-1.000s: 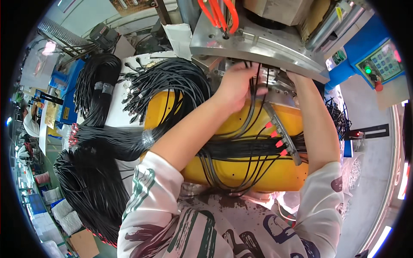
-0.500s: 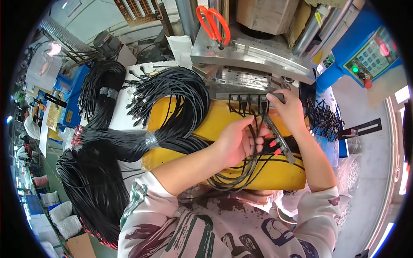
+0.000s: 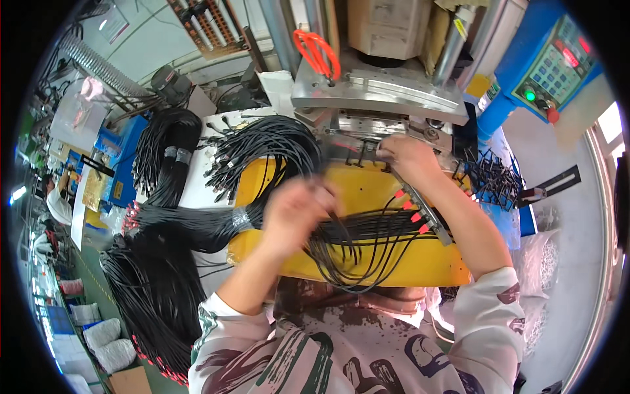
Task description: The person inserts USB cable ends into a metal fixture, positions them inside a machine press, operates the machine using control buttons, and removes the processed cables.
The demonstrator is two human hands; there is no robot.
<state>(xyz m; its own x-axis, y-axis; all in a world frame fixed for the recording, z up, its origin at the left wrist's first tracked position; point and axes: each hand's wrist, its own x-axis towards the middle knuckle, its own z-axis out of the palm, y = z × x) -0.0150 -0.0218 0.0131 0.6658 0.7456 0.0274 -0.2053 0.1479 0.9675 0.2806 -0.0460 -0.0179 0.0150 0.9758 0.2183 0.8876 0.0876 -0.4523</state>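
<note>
My left hand point(image 3: 298, 213) is smeared by motion over the left part of the yellow board; whether its fingers hold a cable cannot be made out. Loose black cables point(image 3: 335, 256) loop just below and to the right of it. My right hand point(image 3: 410, 157) is closed on the right end of a dark metal bar with small black teeth point(image 3: 357, 157), at the board's far edge; its fingers hide that end. Under my right forearm lies a second metal bar point(image 3: 433, 223), slanted, with red-tipped cable ends point(image 3: 410, 207) along its left side.
A metal press point(image 3: 380, 92) stands beyond the yellow board point(image 3: 394, 266), with red-handled scissors point(image 3: 318, 56) upright on it. Thick black cable bundles point(image 3: 282, 144) lie left. A blue control box point(image 3: 548, 69) is at far right, above a heap of short black parts point(image 3: 492, 177).
My left hand has swung left, away from the toothed bar and my right hand. My right hand has shifted slightly left with the toothed bar. Cables at the bar have dropped onto the board.
</note>
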